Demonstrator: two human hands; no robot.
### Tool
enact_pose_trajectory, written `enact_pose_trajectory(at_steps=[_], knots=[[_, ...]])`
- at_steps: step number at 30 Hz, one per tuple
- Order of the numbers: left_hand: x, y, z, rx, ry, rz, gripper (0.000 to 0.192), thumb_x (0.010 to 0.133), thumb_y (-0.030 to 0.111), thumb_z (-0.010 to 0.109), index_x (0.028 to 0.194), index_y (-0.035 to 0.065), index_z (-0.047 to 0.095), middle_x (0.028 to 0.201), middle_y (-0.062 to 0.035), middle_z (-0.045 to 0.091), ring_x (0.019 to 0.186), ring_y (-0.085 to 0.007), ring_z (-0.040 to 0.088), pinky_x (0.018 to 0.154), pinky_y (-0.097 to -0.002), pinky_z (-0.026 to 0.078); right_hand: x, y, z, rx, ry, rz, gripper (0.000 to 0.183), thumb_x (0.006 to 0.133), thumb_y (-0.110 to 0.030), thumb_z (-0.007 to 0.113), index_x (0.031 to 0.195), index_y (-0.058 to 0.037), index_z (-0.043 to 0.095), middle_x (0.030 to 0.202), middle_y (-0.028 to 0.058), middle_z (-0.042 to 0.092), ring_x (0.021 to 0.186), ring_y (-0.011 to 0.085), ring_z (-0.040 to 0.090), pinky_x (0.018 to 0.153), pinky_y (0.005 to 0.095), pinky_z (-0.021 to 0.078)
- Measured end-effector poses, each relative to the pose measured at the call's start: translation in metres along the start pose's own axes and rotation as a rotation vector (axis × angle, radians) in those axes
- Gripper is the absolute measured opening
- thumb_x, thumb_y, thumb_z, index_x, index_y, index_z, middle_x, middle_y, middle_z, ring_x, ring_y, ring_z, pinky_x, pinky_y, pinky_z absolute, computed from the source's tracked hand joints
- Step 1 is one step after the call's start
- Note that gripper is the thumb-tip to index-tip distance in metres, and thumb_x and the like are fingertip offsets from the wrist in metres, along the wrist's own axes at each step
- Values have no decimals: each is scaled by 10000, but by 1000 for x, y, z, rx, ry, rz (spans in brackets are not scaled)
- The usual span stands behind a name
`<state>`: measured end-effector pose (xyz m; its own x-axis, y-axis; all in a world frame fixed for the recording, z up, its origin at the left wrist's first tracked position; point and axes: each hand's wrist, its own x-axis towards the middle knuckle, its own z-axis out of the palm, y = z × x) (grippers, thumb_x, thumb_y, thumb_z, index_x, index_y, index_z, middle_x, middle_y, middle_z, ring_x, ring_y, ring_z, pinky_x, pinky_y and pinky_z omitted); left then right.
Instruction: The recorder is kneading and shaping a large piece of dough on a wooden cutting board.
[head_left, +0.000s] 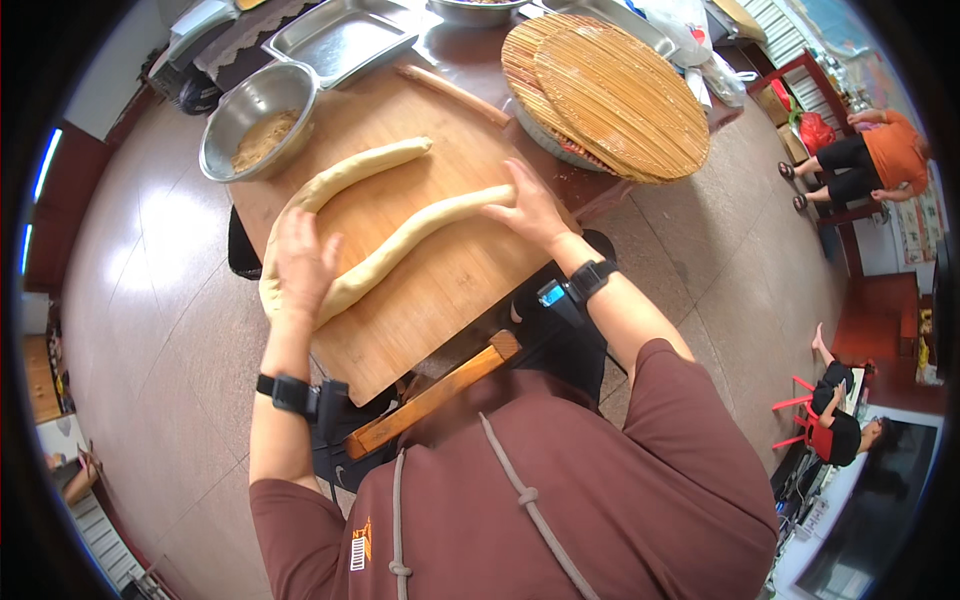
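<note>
A long rope of pale dough lies bent in a U on a wooden board, its bend toward the left edge. My left hand rests palm down over the bend, thumb spread from the fingers; part of the dough is hidden beneath it. At the dough's nearer right end is my right hand, with thumb and fingers apart around the tip. Whether it presses on the tip is not clear. Neither hand grips anything.
A steel bowl holding a brown mixture stands at the board's far left corner. Beyond it are a steel tray and a rolling pin. Round stalk mats cover a basin at right. Two people are farther right.
</note>
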<state>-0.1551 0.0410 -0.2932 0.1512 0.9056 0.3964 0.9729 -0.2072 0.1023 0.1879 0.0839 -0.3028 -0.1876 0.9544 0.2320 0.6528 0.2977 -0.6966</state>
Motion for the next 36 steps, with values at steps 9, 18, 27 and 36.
enact_pose_trajectory(at_steps=[9, 18, 27, 36], knots=[[59, 136, 19, -373, -510, 117, 661, 707, 295, 684, 1204, -31, 396, 1198, -228, 459, 1125, -355, 435, 948, -400, 366, -15, 1, 15, -56, 222, 62, 433, 704, -118, 653, 1087, 8, 495, 1179, 196, 499, 1079, 324, 499, 907, 349, 404], [68, 149, -30, -1188, -409, -314, 261, 722, 101, 673, 935, -2, 563, 758, -25, 587, 677, -86, 539, 573, -239, 456, 0, -89, -59, 1097, -212, 139, 447, 754, -29, 657, 1160, 0, 473, 982, 60, 555, 862, 96, 548, 704, 210, 460], [55, 144, -86, -1246, -473, -63, 248, 757, 136, 631, 954, -4, 574, 832, -42, 604, 778, -104, 565, 637, -255, 474, 0, -141, -26, 1370, -326, 117, 380, 711, -57, 696, 1059, -30, 546, 1057, 38, 551, 919, 103, 523, 801, 241, 454], [28, 95, -27, -1175, -265, -233, 226, 833, 185, 525, 974, 8, 534, 883, -46, 571, 800, -144, 563, 656, -265, 470, -11, -170, 6, 1366, -225, 96, 233, 681, -57, 712, 871, -79, 580, 810, -17, 578, 803, 73, 533, 736, 228, 451]])
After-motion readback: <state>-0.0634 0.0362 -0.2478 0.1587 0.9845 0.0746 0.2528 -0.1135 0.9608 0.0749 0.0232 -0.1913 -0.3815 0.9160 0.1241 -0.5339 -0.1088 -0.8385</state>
